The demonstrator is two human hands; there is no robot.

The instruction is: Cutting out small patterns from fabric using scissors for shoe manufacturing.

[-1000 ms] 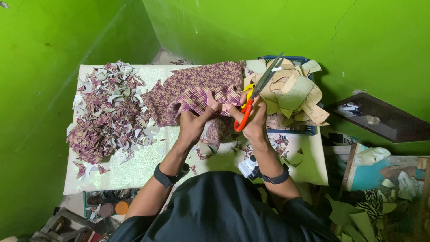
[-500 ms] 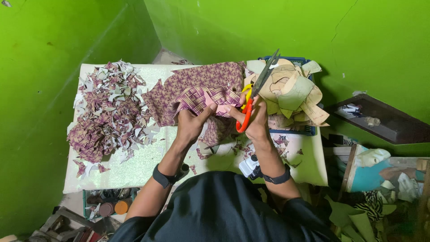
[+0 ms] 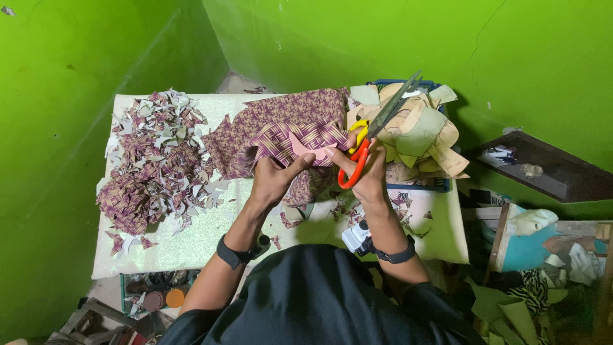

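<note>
Your right hand (image 3: 369,172) has the orange-and-yellow scissors (image 3: 373,131), fingers closed through the loops, blades pointing up and away toward the stack of tan cut shapes (image 3: 418,131). The blades look nearly together; I can't tell if any cloth sits between them.

Your left hand (image 3: 274,179) pinches the purple woven-pattern fabric (image 3: 281,128), thumb on top, with a small pink template piece (image 3: 306,148) pressed against it under the thumb.

For a clean cut, as I read it:
- Keep the template flat on the fabric; thumb pressure close to the cut line, not far back.
- Feed fabric deep into the blades and cut near the pivot, not with the tips.
- Turn the fabric with your left hand; keep the scissors' angle steady.
- Keep your left fingertips behind the blade line.

Position: the fabric's near edge lies between both hands, touching the left fingers and just beside the right thumb. The rest drapes away over the white table (image 3: 191,249). The scrap pile (image 3: 153,160) lies well apart on the left, the tan stack just beyond the blade tips.
</note>
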